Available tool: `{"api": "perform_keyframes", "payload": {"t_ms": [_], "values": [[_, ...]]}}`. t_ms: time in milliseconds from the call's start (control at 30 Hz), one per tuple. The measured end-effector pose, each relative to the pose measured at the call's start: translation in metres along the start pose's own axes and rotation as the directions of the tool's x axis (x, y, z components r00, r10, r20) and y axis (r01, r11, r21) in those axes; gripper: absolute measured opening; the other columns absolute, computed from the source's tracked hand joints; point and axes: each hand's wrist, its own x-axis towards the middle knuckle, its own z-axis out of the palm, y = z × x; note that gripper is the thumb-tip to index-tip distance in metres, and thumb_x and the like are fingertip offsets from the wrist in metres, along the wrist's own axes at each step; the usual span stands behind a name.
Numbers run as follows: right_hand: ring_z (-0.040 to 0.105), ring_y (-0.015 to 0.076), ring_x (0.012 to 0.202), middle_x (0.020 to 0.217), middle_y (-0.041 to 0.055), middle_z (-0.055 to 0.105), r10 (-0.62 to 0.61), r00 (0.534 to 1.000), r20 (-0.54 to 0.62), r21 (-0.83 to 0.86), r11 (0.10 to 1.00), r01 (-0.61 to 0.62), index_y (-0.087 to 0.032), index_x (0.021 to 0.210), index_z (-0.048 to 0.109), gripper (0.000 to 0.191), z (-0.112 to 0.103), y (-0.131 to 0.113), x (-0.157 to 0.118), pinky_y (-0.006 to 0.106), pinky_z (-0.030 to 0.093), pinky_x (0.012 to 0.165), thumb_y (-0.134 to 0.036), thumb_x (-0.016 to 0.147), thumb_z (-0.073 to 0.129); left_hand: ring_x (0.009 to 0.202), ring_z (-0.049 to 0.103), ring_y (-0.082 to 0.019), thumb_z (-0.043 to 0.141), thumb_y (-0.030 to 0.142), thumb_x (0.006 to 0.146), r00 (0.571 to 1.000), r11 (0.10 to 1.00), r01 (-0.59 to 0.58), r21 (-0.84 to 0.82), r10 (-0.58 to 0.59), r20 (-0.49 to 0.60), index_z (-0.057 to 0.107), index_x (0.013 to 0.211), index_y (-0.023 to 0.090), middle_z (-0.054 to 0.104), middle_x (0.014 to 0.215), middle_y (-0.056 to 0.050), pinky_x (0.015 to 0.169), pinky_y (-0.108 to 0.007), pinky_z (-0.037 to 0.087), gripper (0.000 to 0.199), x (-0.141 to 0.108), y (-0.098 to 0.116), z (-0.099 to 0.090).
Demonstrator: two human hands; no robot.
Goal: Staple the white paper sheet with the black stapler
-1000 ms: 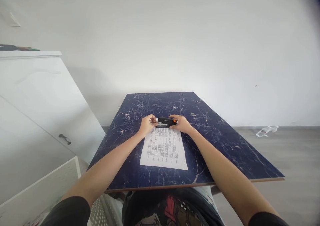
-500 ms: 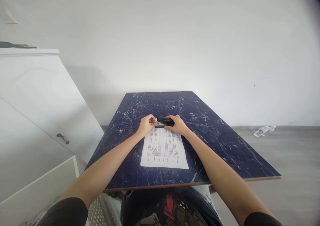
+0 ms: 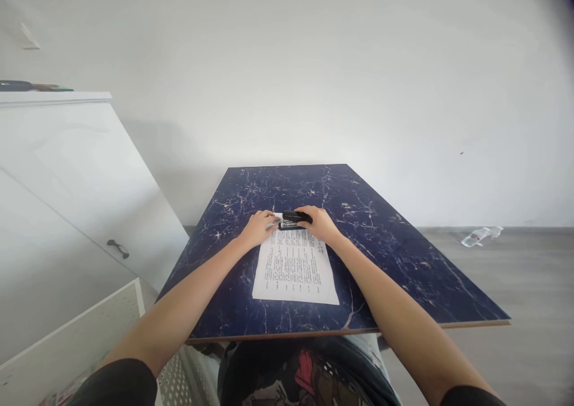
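Observation:
A black stapler (image 3: 290, 216) lies across the far end of a printed sheet of paper (image 3: 296, 268), its jaws pointing left with a gap between them. My right hand (image 3: 320, 223) is wrapped around the stapler's rear end. At the sheet's far left edge rests my left hand (image 3: 258, 228), fingers stretched toward the stapler's front and thumb apart from them. Its fingertips touch or nearly touch the paper. The sheet lies on a dark blue marbled table (image 3: 381, 262); whether more sheets are under it I cannot tell.
To the left stands a white cabinet (image 3: 81, 173) with a dark handle (image 3: 118, 249). A pale open-topped container (image 3: 67, 328) is low at the left. Against the wall (image 3: 336, 83), a clear plastic object (image 3: 481, 236) lies on the floor at right.
My left hand has moved slightly left, away from the stapler's front, and its curled fingers have straightened. The right hand stays on the stapler. The view has shifted a little.

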Motion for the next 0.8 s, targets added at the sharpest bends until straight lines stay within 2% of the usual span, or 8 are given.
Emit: {"api": "perform_keyframes", "payload": {"t_ms": [67,167,300,433,567,667,800], "values": [[0.069,0.0268,0.101,0.111,0.0053,0.075,0.013,1.0,-0.002,0.008,1.0,-0.013,-0.027,0.113,0.074,0.032,-0.009,-0.002,0.001,0.043,0.052,0.095,-0.02,0.081,0.073,0.11,0.058,-0.031,0.062,0.034,0.093,1.0,1.0,0.003,0.026,-0.004,0.014,0.075,0.117,0.028,0.065,0.12,-0.011,0.099,-0.048,0.046,0.027,-0.001,-0.001,0.001],[0.07,0.0267,0.098,0.107,0.0055,0.076,0.092,0.996,-0.015,0.023,0.996,-0.092,-0.026,0.107,0.075,0.029,-0.037,0.003,0.0,0.043,0.054,0.091,-0.019,0.079,0.073,0.11,0.057,-0.03,0.061,0.034,0.094,1.0,0.999,0.012,0.032,-0.013,0.021,0.073,0.12,0.029,0.064,0.118,-0.01,0.1,-0.049,0.044,0.029,-0.002,-0.001,0.0],[0.071,0.0274,0.092,0.101,0.008,0.077,0.288,0.957,-0.042,-0.086,0.953,-0.29,-0.022,0.11,0.074,0.033,-0.089,0.035,-0.011,0.041,0.055,0.083,-0.021,0.077,0.074,0.111,0.055,-0.031,0.06,0.032,0.094,0.999,0.996,0.047,0.074,-0.049,0.021,0.073,0.118,0.028,0.064,0.119,-0.01,0.099,-0.049,0.044,0.028,-0.003,0.001,0.001],[0.07,0.0292,0.092,0.1,0.0098,0.077,0.442,0.887,-0.135,-0.348,0.816,-0.46,-0.021,0.108,0.074,0.037,-0.134,0.082,-0.035,0.038,0.054,0.078,-0.021,0.071,0.074,0.109,0.055,-0.03,0.062,0.03,0.093,0.995,0.987,0.103,0.124,-0.1,-0.031,0.074,0.116,0.026,0.065,0.116,-0.011,0.1,-0.049,0.044,0.027,-0.002,0.001,0.002],[0.07,0.0292,0.093,0.102,0.0089,0.077,0.618,0.769,-0.165,-0.422,0.66,-0.621,-0.022,0.106,0.075,0.04,-0.158,0.121,-0.056,0.034,0.053,0.074,-0.025,0.066,0.076,0.112,0.056,-0.028,0.057,0.027,0.095,0.988,0.973,0.15,0.173,-0.152,-0.002,0.072,0.121,0.023,0.065,0.122,-0.011,0.103,-0.046,0.045,0.03,-0.001,0.002,0.001],[0.07,0.0297,0.094,0.1,0.0094,0.077,0.701,0.696,-0.154,-0.434,0.585,-0.685,-0.02,0.101,0.077,0.038,-0.17,0.136,-0.067,0.034,0.053,0.074,-0.026,0.063,0.078,0.118,0.056,-0.028,0.054,0.028,0.097,0.983,0.961,0.173,0.214,-0.183,0.024,0.071,0.125,0.022,0.063,0.129,-0.011,0.105,-0.046,0.045,0.033,-0.001,0.004,0.0],[0.071,0.0285,0.09,0.098,0.0092,0.077,0.75,0.66,-0.05,-0.431,0.58,-0.691,-0.021,0.097,0.076,0.037,-0.179,0.144,-0.075,0.034,0.053,0.072,-0.023,0.059,0.077,0.123,0.056,-0.03,0.053,0.035,0.098,0.98,0.954,0.184,0.236,-0.196,0.03,0.07,0.125,0.022,0.062,0.135,-0.011,0.107,-0.05,0.044,0.035,-0.001,0.009,0.0]]}}
